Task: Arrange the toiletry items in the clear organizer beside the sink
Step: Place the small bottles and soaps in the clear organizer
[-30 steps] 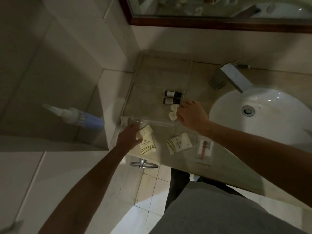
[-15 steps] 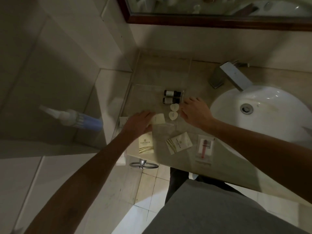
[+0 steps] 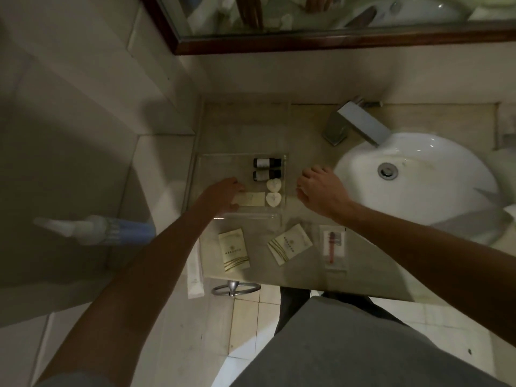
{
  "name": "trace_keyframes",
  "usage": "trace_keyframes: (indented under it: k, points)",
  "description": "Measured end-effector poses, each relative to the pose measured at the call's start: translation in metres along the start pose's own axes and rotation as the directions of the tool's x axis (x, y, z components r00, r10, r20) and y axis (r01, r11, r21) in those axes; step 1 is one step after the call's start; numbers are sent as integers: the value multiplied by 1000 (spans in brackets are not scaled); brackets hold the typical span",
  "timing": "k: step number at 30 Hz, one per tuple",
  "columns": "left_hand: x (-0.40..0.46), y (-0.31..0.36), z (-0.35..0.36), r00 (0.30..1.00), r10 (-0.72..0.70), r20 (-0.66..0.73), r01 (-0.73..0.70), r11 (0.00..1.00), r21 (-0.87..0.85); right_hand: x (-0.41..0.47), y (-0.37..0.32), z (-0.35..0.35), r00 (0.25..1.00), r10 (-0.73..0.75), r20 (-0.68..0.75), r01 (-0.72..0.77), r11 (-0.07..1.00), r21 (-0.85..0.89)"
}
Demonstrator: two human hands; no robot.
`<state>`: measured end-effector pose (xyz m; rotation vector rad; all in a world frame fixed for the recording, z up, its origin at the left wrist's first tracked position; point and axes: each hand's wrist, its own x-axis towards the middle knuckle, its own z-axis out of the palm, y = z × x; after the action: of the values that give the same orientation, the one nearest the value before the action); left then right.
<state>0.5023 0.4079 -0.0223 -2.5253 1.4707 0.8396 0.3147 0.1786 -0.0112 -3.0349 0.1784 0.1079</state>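
The left hand (image 3: pixel 223 195) reaches over the near wall of the clear organizer (image 3: pixel 243 216), palm down, its fingers resting on a cream packet (image 3: pixel 251 198) that lies flat inside the organizer; whether the fingers pinch the packet or only press on it cannot be told. The right hand (image 3: pixel 321 189) hovers just right of the organizer, knuckles up and fingers loosely curled, holding nothing.

Inside the organizer, beyond the packet, lie two dark bottles (image 3: pixel 266 162) on their sides, one behind the other, and two heart-shaped white soaps (image 3: pixel 273 185), one behind the other, just right of the packet.

On the counter (image 3: pixel 307 152) in front of the organizer lie two more cream packets (image 3: pixel 233 249), the second (image 3: pixel 289 244) turned at an angle, and to their right one clear sachet with a red razor (image 3: pixel 332 247). One long white sachet (image 3: pixel 194 270) lies at the counter's left edge. The sink (image 3: pixel 413 180) sits right of the organizer.
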Motion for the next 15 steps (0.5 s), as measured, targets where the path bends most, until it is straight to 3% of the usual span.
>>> trace_keyframes:
  k: [9, 15]
  points:
    - [-7, 4, 1, 993, -72, -92, 78, 995, 61, 3, 0, -1, 1000, 21, -11, -21, 1000, 9]
    - [14, 61, -29, 906, 213, -364, -164, 973, 161, -15, 22, -13, 990, 110, -84, -108, 994, 20]
